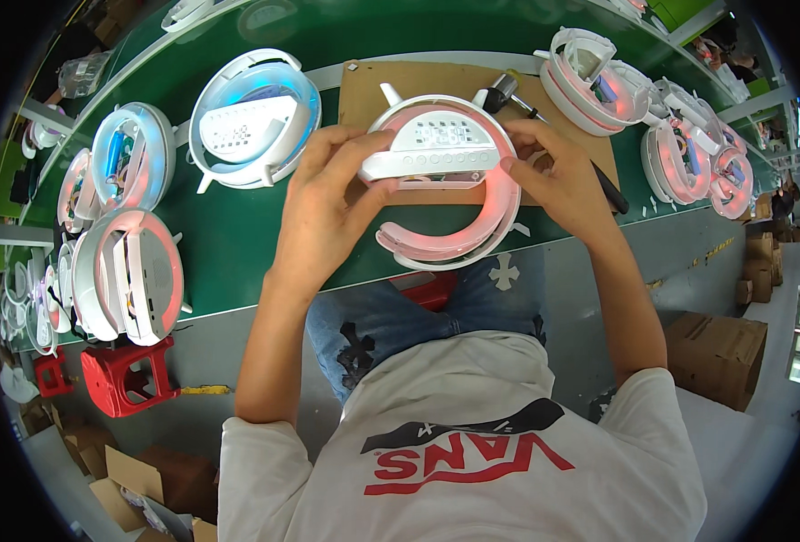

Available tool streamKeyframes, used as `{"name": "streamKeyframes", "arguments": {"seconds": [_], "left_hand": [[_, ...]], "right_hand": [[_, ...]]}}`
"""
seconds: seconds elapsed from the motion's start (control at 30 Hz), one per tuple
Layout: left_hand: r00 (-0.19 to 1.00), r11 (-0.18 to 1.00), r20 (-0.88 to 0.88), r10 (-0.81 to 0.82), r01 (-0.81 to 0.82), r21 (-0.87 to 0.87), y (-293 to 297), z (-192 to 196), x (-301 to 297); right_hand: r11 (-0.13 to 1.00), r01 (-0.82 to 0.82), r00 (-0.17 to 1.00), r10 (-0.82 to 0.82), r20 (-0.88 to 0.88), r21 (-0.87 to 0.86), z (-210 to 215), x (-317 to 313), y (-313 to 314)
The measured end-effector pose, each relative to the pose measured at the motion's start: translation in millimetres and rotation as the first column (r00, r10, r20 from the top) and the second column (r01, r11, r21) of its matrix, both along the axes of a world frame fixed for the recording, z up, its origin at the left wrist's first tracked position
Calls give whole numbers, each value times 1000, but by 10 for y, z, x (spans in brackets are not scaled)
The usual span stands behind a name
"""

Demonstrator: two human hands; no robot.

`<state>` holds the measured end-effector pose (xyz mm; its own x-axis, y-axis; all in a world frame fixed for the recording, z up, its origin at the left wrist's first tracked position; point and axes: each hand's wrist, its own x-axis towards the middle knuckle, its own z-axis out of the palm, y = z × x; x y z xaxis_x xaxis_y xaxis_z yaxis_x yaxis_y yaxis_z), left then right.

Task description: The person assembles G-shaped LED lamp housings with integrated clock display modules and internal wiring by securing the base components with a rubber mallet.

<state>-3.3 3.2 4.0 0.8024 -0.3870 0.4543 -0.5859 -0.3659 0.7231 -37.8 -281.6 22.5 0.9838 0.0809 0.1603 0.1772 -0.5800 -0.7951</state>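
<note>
In front of me is a white round clock lamp point(436, 165) with a curved light band glowing pinkish red, a digital display and a row of buttons. My left hand point(323, 199) grips the left end of its display housing, thumb below and fingers above. With thumb and fingers bent, my right hand point(553, 172) holds the right side of the ring beside the housing. The lamp is over a brown cardboard sheet point(377, 86) on the green bench. A screwdriver point(517, 95) lies just beyond my right hand, partly behind the lamp.
A blue-lit clock lamp point(255, 122) stands to the left. More lamps point(129, 275) crowd the bench's left end, others point(594, 81) the right. A dark-handled tool point(609, 190) lies by my right wrist. Red stools point(129, 375) and cardboard boxes point(716, 357) stand on the floor.
</note>
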Motion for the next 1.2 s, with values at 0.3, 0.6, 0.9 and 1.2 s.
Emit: {"name": "streamKeyframes", "arguments": {"seconds": [0.3, 0.6, 0.9, 1.2], "left_hand": [[998, 998, -15, 54, -54, -42, -117, -105, 75], [996, 988, 41, 81, -75, -134, -123, -226, 86], [995, 994, 51, 82, -78, -79, -95, -253, 84], [996, 992, 40, 79, -74, -102, -108, -275, 92]], "right_hand": [[951, 155, 983, -120, 141, -269, 263, 13, 182], [961, 111, 968, -46, 245, -254, 161, -42, 261], [886, 167, 947, -23, 320, -432, 76, -101, 301], [834, 202, 954, -50, 294, -513, 143, -53, 338]]}}
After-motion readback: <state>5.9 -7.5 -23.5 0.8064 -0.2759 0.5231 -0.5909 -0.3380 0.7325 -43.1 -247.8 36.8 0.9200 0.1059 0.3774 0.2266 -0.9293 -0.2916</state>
